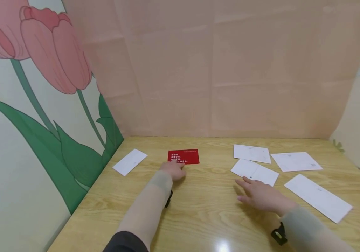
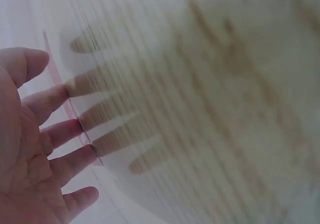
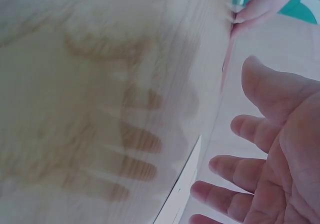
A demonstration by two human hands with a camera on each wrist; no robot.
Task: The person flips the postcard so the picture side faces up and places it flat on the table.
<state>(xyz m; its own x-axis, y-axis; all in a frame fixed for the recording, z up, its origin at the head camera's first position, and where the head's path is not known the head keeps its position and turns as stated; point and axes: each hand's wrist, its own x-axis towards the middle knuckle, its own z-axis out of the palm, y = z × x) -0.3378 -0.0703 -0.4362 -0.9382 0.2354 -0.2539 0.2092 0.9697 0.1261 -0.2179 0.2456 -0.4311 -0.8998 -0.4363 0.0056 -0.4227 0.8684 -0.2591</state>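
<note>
A red card [image 1: 191, 156] with white lettering lies flat toward the back of the table. My left hand [image 1: 173, 170] reaches to its near edge, overlapping the lower left corner. In the left wrist view, the fingers [image 2: 52, 136] are extended and slightly spread, with fingertips right at the thin red edge. My right hand [image 1: 260, 196] hovers palm down, fingers spread, holding nothing. Just beyond its fingers is a white card [image 1: 254, 170] with a crease down its middle. The right wrist view shows that hand's relaxed fingers [image 3: 235, 170] beside a white card edge [image 3: 181, 191].
Other white cards lie around: one at the left [image 1: 130, 162], one at the back [image 1: 251, 153], one farther right [image 1: 296, 161] and a long one [image 1: 318, 197] beside the right hand. The wooden table [image 1: 205, 213] meets a pink sheet [image 1: 230, 70] behind and painted walls [image 1: 13, 140] at the sides.
</note>
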